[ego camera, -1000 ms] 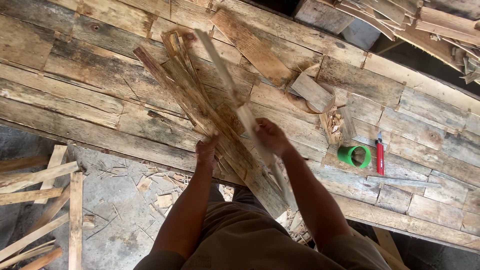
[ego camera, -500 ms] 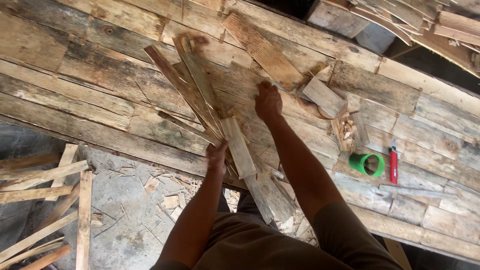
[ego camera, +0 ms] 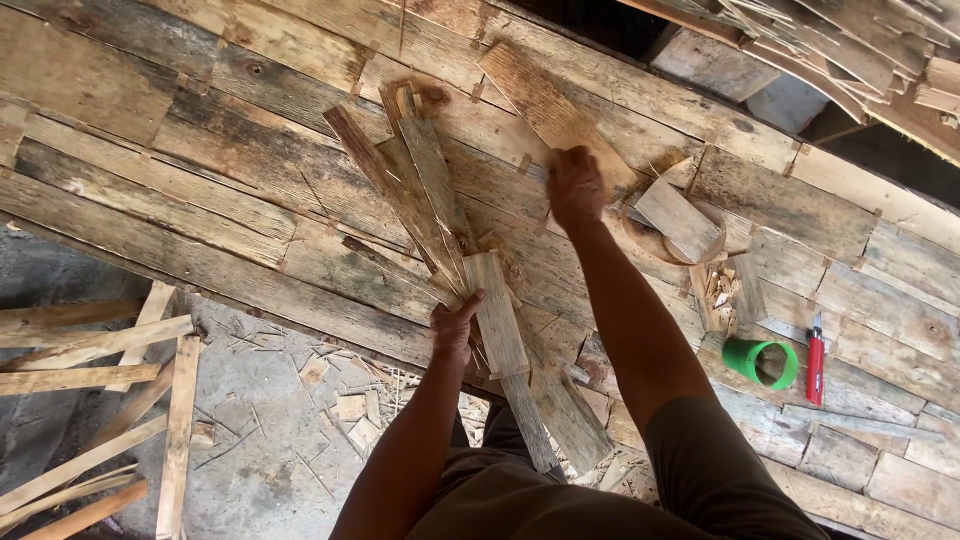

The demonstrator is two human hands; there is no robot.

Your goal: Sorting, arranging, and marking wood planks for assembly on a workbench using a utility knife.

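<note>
A bundle of long thin wooden slats (ego camera: 425,205) lies on a rough plank bench (ego camera: 200,190). My left hand (ego camera: 455,325) grips the near end of the bundle, beside a short pale board (ego camera: 497,312) lying on top. My right hand (ego camera: 575,185) reaches farther out and closes on the near end of a broad weathered board (ego camera: 535,105) that lies slanted across the bench. My forearms run down to the bottom of the view.
A short wood block (ego camera: 680,220) rests on a round disc to the right. A green cup (ego camera: 762,362) and a red utility knife (ego camera: 816,362) lie farther right. Loose slats (ego camera: 110,370) and chips cover the concrete floor at left. More strips are stacked at top right (ego camera: 850,45).
My right hand has moved from the bundle outward to the broad board at the far side. My left hand has stayed at the bundle's near end. The view shifted slightly.
</note>
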